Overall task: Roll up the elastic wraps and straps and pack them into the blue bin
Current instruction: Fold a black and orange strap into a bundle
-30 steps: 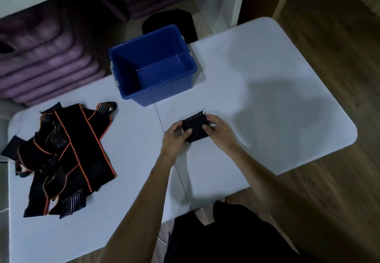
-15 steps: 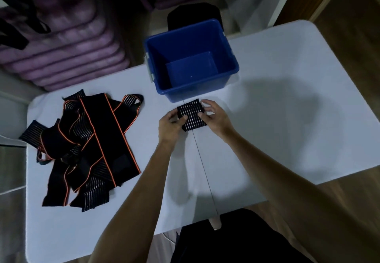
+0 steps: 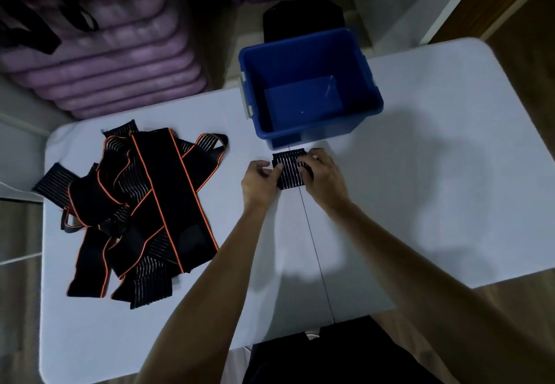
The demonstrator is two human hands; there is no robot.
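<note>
A small rolled black wrap with pale stripes (image 3: 289,170) lies on the white table just in front of the blue bin (image 3: 369,83). My left hand (image 3: 258,184) pinches its left edge with the thumb on top. My right hand (image 3: 322,173) grips its right side with curled fingers over the top. The bin stands open at the table's far edge and its floor shows bare. A tangled pile of black wraps and straps with orange edging (image 3: 135,212) is spread over the left part of the table.
The white table (image 3: 435,179) has a seam running down its middle. Stacked purple mats (image 3: 114,62) lie beyond the table's far left edge, and a black object (image 3: 303,17) sits behind the bin. Wooden floor shows at the right.
The view has swung so the bin and pile sit further right and lower. Both hands have carried the rolled wrap closer to the bin's front wall, and the right fingers now cover more of it.
</note>
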